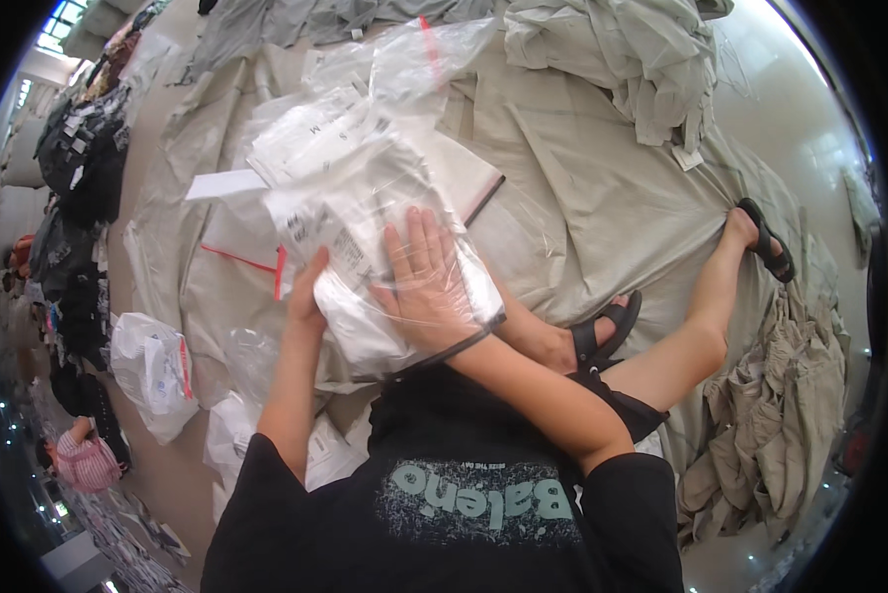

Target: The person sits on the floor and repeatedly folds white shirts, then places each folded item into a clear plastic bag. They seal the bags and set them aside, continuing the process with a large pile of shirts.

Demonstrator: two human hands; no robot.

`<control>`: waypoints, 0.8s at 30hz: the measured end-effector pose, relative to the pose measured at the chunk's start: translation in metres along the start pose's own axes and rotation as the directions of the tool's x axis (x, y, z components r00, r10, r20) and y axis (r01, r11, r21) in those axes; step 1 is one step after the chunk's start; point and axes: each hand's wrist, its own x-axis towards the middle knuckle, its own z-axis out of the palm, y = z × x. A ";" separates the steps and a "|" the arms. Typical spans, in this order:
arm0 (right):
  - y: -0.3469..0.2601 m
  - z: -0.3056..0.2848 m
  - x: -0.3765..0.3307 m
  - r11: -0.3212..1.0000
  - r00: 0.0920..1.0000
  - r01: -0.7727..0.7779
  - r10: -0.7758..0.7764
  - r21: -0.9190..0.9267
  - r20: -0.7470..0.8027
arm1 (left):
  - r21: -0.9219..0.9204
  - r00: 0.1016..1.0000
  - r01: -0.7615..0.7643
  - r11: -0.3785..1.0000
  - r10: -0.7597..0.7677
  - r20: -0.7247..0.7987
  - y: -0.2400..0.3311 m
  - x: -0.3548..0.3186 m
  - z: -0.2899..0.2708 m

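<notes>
A clear plastic bag (355, 257) with white contents and small print lies over my lap, its dark-edged mouth toward me. My right hand (426, 272) is flat under its clear film, reaching in past the dark edge, fingers stretched out. At the bag's left side my left hand (307, 292) grips the edge, its fingers partly hidden behind the bag. Beyond it lies a pile of flat white printed bags (310, 138). A clear bag with a red strip (419, 59) lies at the far side of the pile.
I sit on a beige cloth sheet (552, 138) with my legs stretched out to the right. Beige garments (622, 59) are heaped at the far right, more khaki garments (770, 415) at the near right. Dark clothes (83, 168) and a white plastic bag (147, 366) lie left.
</notes>
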 end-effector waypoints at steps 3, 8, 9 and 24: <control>-0.021 -0.040 -0.016 0.992 0.991 -0.032 0.048 -0.122 0.127 | 0.054 0.997 0.066 0.996 -0.068 0.031 0.021 0.024 0.034; 0.035 0.016 -0.022 0.990 0.992 -0.112 0.117 -0.089 0.052 | 0.369 0.987 -0.029 0.929 0.085 -0.137 0.017 0.072 0.008; 0.021 0.005 -0.025 0.980 0.981 -0.179 0.184 -0.089 0.061 | 0.403 0.977 -0.094 0.911 0.162 -0.137 0.013 0.066 0.014; -0.032 -0.054 -0.079 0.967 0.956 0.235 -0.249 0.101 0.157 | 0.580 0.435 -0.744 -0.332 0.417 0.798 -0.033 -0.094 0.074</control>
